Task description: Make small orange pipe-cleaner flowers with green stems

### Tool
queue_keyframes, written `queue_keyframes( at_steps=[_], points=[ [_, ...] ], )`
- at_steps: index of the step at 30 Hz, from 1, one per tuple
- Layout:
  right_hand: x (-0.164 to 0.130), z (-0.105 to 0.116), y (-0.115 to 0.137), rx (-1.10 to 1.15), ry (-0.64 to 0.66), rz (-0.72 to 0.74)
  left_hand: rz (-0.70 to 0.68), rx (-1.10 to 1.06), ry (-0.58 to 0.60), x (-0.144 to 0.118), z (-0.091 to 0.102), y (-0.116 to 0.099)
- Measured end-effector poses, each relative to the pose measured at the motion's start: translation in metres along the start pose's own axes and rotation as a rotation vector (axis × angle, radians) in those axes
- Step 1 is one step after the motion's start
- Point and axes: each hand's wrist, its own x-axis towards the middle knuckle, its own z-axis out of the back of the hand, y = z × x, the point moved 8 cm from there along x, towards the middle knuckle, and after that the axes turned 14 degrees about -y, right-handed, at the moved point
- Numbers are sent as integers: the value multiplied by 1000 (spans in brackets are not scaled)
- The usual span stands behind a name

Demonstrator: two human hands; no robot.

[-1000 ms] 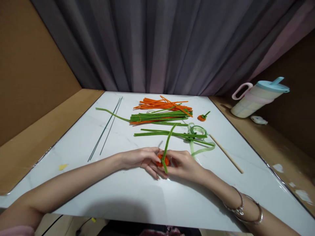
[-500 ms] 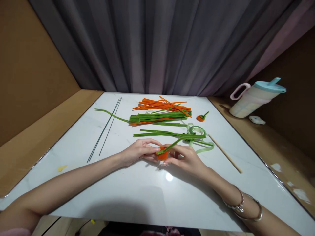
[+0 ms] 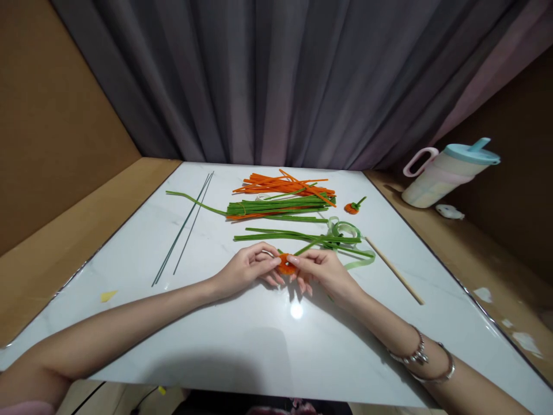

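Between both hands, above the table's middle, is a small round orange piece (image 3: 285, 265) made of fuzzy pipe cleaner, with a small gap at its centre. My left hand (image 3: 253, 266) pinches its left side between thumb and fingers. My right hand (image 3: 322, 271) pinches the right side, its other fingers curled below. A green pipe cleaner (image 3: 305, 248) runs behind the orange piece toward the right hand; its full path is hidden by the fingers. Just beyond the hands lie several loose green pipe cleaners (image 3: 285, 233).
Farther back lie a green pipe cleaner bundle (image 3: 276, 206) and an orange bundle (image 3: 280, 184). At right are a finished-looking orange piece with green stem (image 3: 352, 208), green tape (image 3: 347, 231), a wooden stick (image 3: 395, 271) and a tumbler (image 3: 444, 173). Thin dark wires (image 3: 184, 230) lie left.
The orange piece has been turned so its round face with the central gap shows. The green strip that crossed its front now lies behind it. My right thumb has moved onto its edge.
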Motion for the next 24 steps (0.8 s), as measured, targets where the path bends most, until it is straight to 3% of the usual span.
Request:
queue_keyframes(
  at_steps=[3,7,9,12,14,15,18,21,24],
  points=[
    [-3,-7,-2,71,53,-68,9,10,-19,0,1,3],
    [-6,-7,2,-5,41,-26,-15,0,-94,2,6,1],
    [-6,5,12,-144,-74,130,-31,7,-138,3,9,-2],
    [-17,14,44,-463,-224,608,-39,19,-142,4,10,-1],
    [-29,5,54,-617,-172,863,-47,15,-103,4,8,1],
    [-32,0,54,-662,-119,923,-54,14,-80,4,7,2],
    [-34,-10,48,-708,-8,944,-80,44,-44,2,5,4],
    [-34,-13,45,-714,7,948,-143,120,-45,0,7,0],
    [-36,-10,48,-697,-34,978,-344,267,-37,-6,7,-13]
  ],
)
